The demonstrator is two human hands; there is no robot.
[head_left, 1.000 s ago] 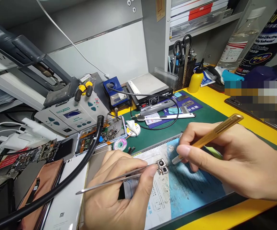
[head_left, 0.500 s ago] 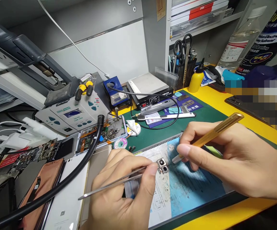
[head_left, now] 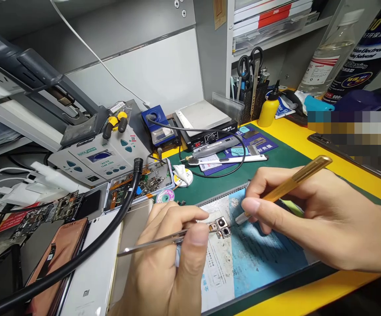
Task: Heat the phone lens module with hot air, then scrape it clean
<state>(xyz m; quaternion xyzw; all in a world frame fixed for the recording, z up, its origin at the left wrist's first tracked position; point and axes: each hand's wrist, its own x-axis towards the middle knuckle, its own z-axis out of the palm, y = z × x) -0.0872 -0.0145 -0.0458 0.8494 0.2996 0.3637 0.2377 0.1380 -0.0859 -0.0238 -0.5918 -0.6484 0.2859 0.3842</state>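
Head: slender, textured golden tool (head_left: 289, 182)

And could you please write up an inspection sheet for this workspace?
Surface: green mat on a yellow tabletop; specks on the white-and-blue pad.
Things: small two-lens module over the pad, at the end of the metal tweezers.
Clutter: phones at left, including a white phone; crowded parts tray.
Hands: left hand holds the tweezers; right hand holds a gold-handled tool, its tip apart from the module.
Cables: black hose crosses above the phones; black cord loops onto the mat.
Surroundings: yellow bottle, scissors in a mesh holder; spills: nothing seen.
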